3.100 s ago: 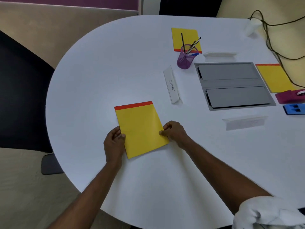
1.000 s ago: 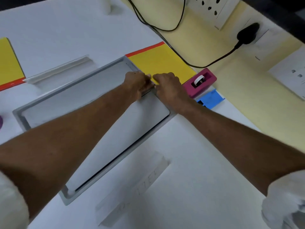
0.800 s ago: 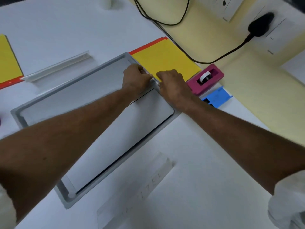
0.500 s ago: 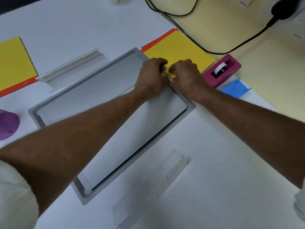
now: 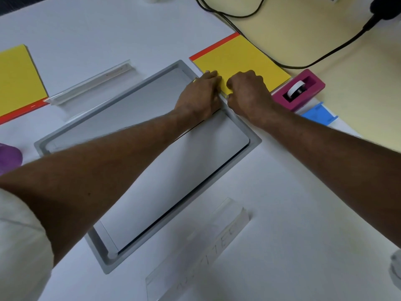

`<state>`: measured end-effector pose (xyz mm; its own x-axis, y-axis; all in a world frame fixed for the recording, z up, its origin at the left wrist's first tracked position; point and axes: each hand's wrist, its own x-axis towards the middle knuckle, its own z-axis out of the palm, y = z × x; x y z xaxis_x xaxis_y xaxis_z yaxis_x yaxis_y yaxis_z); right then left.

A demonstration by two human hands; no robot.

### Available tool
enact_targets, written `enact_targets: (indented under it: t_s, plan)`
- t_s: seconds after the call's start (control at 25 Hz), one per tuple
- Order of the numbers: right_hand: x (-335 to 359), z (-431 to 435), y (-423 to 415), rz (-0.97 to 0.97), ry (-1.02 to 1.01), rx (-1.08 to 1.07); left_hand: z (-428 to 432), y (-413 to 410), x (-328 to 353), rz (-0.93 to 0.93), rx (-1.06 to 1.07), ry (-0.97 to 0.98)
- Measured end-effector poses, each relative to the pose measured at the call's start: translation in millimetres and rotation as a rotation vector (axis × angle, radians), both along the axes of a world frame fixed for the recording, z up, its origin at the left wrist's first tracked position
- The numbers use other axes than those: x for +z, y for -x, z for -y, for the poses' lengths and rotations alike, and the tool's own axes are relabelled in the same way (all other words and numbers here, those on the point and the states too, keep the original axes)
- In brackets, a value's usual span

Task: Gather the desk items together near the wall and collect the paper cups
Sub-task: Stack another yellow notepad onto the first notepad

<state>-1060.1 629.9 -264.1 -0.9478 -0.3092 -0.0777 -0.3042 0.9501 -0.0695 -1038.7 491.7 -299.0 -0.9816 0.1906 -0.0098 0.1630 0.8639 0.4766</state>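
Desk items: spread over the white table (image 5: 303, 213), around the grey cable hatch (image 5: 195, 170) sunk in its top.
Near nameplate (image 5: 195, 253): clear, lying just on the near side of the hatch; faint lettering, unreadable.
Left sleeve (image 5: 19, 246): white, at the lower left; the bare forearm crosses over the hatch.
Purple cup (image 5: 8, 157): left of the hatch's left corner, cut by the edge of view.
Blue piece (image 5: 319, 115): right of the hatch, at the foot of the wall (image 5: 325, 51); cannot tell what it is.
Left hand (image 5: 199, 94): over the hatch's far right corner, ring on one finger, fingers bent, tips on the hatch-side edge of the wall pad (image 5: 238, 59); whether it pinches or only presses, cannot tell.
Right hand (image 5: 249, 94): just right of the left hand, knuckles up, fingers curled onto the wall pad's near corner, thumb at its edge, gripping it.
Tape dispenser (image 5: 299, 90): magenta, white roll inside, right of the hatch, just beside the right hand.
Far nameplate (image 5: 91, 83): clear, beyond the hatch's far long side, apart from its rim.
Second yellow pad (image 5: 17, 79): far left of the hatch, its red strip at the far nameplate's left end.
Wall pad: yellow, red strip at its far left end, flat on the table just beyond the hatch's far right corner, far side against the wall.
Black cable (image 5: 293, 67): farthest from the hatch, running past the wall pad's far edge to a plug (image 5: 386, 7).
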Motion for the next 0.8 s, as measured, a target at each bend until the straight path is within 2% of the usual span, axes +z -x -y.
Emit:
enact_targets:
  t_s: [0.24,0.44,0.64,0.8]
  plan:
    - [-5,-1,-2,-0.035,-0.054,0.050,0,2,-5,0.017,-0.037,0.055]
    - [0,0,-12,0.080,-0.068,0.045,5,-14,13,-0.002,-0.070,0.188]
    - [22,0,-56,0.085,0.055,0.079,27,-67,47,-0.036,-0.026,0.225]
    - [38,16,-121,0.068,0.018,0.158,47,-130,74,-0.039,0.002,0.242]
